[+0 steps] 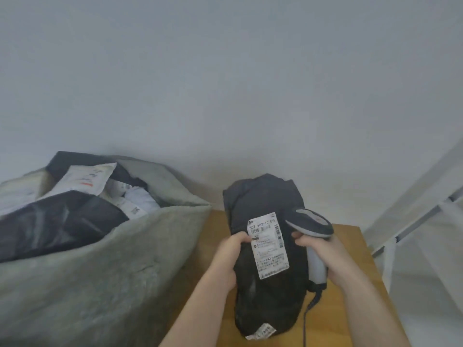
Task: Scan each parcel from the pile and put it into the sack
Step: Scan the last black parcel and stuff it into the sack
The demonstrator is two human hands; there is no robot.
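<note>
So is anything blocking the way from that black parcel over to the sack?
Nothing visible does. The left hand holds the black parcel above the wooden table, and the sack stands open just to its left. Parcels already fill it nearly to the rim, though.

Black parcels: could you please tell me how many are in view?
2. One black parcel is held over the table by the left hand; another black parcel lies in the sack. More may be hidden.
</note>
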